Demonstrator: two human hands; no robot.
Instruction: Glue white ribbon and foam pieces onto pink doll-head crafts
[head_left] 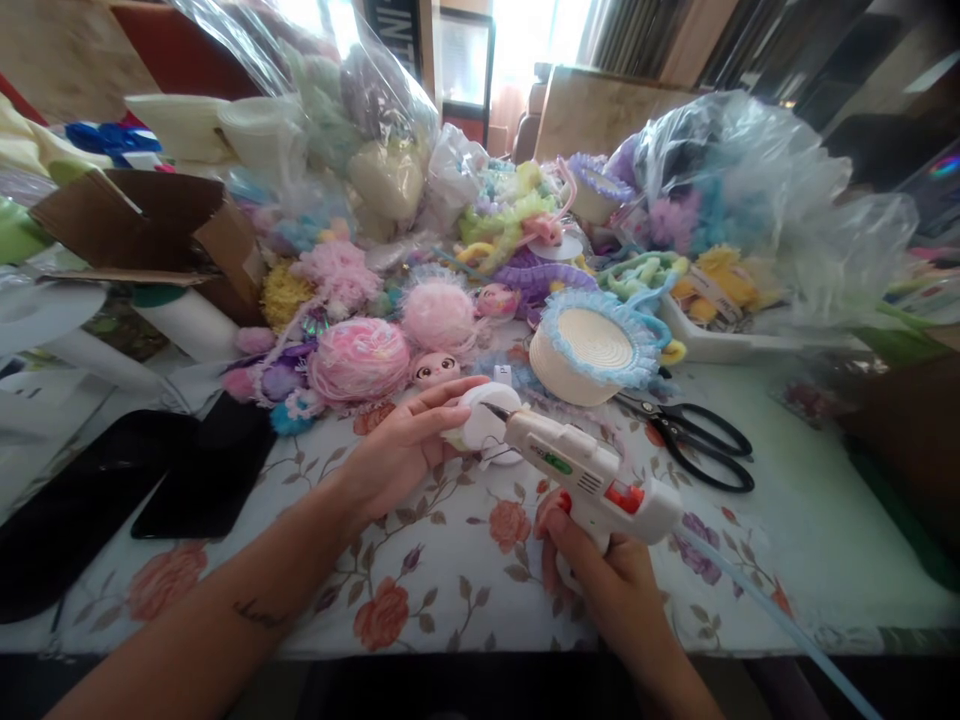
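Note:
My left hand [409,445] is closed around a small round white piece [484,420], holding it just above the flowered tablecloth [450,570]. My right hand [600,575] grips the handle of a white glue gun [592,475] with a red trigger. The gun's nozzle tip touches the top of the white piece. A glue stick [780,620] runs out from the back of the gun toward the lower right.
Black scissors [701,435] lie right of the gun. A straw hat with blue lace trim [592,345], pink pompoms [360,360] and small doll heads [435,370] sit behind my hands. Two black phones [206,470] lie at left. Plastic bags and a cardboard box [157,235] crowd the back.

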